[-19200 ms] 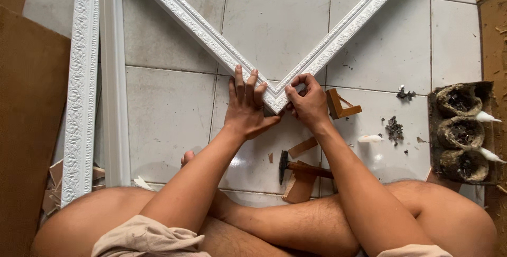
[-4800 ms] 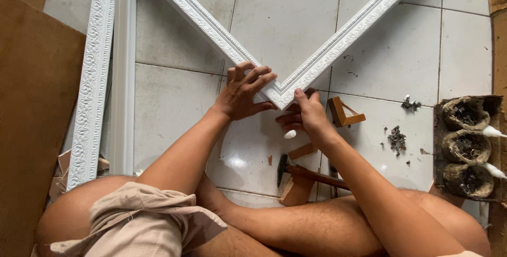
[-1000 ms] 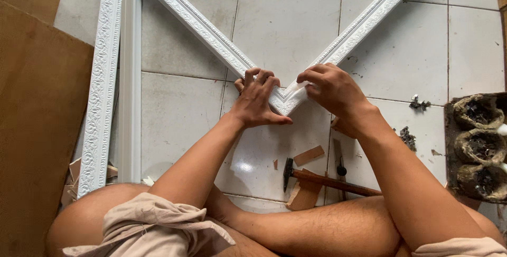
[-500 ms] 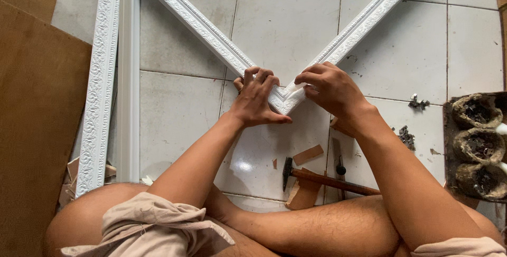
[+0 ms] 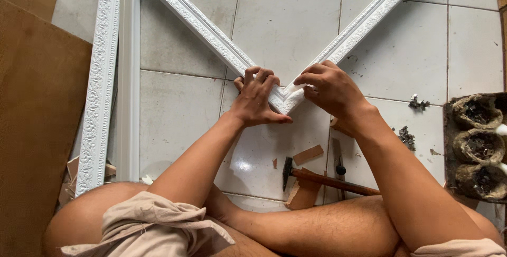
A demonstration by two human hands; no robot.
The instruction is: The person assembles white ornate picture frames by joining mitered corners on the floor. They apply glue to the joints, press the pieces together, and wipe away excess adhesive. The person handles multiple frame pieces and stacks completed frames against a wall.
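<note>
A: Head view, item one: your hands?

B: Your left hand point(image 5: 257, 101) lies flat on the left moulding point(image 5: 203, 25), fingers point(image 5: 262, 79) spread narrow and pressing down at the mitred corner point(image 5: 285, 100). Your right hand point(image 5: 331, 89) grips the right moulding point(image 5: 364, 22) at the same corner, fingers curled over its top edge, thumb below.

A: Item two: the mouldings themselves?

B: Two white ornate strips, lying on the tile floor point(image 5: 179, 114), meeting in a V that points toward you. Ends touching at the corner, between your two hands.

A: Item three: spare stock?

B: One more ornate strip point(image 5: 97, 88) at the left, running away from you, with a plain white strip point(image 5: 128, 83) just beside it. Brown board point(image 5: 37, 114) left of those.

A: Item four: tools?

B: Hammer point(image 5: 322, 179) on the floor near your crossed legs, head to the left, handle running under your right forearm. Small wood blocks point(image 5: 308, 154) about it.

A: Item five: the rest?

B: Dark tray point(image 5: 478, 146) with three round cups at the right edge; its contents you cannot tell. Small dark bits of debris point(image 5: 406, 136) between the tray and your right arm.
</note>
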